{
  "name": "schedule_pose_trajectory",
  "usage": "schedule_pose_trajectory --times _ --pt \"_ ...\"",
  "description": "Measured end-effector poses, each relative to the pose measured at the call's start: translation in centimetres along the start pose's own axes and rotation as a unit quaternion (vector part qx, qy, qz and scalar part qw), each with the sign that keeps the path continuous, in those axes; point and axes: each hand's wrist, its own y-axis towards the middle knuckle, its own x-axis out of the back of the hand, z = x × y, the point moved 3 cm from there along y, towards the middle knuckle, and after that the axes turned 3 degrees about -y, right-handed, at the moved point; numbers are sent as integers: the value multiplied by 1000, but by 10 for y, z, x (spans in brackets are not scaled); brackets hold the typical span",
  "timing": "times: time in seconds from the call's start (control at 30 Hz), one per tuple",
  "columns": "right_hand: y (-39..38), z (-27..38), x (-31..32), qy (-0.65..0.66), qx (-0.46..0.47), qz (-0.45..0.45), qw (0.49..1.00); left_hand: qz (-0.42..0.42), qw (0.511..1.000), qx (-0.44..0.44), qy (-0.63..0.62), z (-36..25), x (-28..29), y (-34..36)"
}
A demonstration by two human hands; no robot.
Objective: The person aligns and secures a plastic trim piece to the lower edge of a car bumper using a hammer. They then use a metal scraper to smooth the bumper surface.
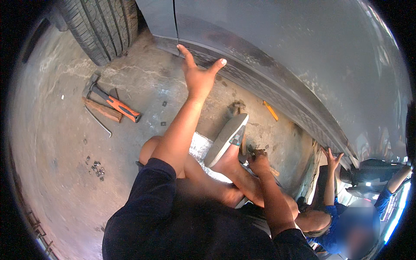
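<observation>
My left hand point(199, 79) reaches to the lower edge of a grey car body point(277, 47), thumb and forefinger spread wide against the dark sill trim point(247, 78). Its other fingers are hidden. Low beside my shin, my right hand point(259, 164) is closed, its fingers curled around something small and dark that I cannot make out. Next to it stands my foot in a grey slip-on shoe point(226, 141). Partly behind the shoe lies what looks like a hammer with a wooden handle point(243, 145). A thin yellow tool point(271, 111) rests on the floor near the sill.
At the left lie a hammer with an orange-black handle point(117, 104), a wood piece point(103, 109) and a bent metal rod point(99, 123). Small black pieces point(99, 170) are scattered nearby. A tyre point(102, 30) stands at upper left. At right, a co-worker's hand point(333, 159) touches the sill.
</observation>
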Motion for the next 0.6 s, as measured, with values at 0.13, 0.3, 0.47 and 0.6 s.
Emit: schedule_pose_trajectory --times 0.13,0.3,0.47,0.6 --pt "10 -5 -13 -56 59 -41 996 10 1000 24 -16 0 -5 -2" --pt "19 19 -6 89 -56 2 994 15 1000 -7 -11 9 -3 2" --pt "16 29 -1 42 -16 27 999 13 999 -22 -23 7 -7 2" --pt "20 35 7 60 -14 89 994 23 998 -3 -54 16 -6 4"
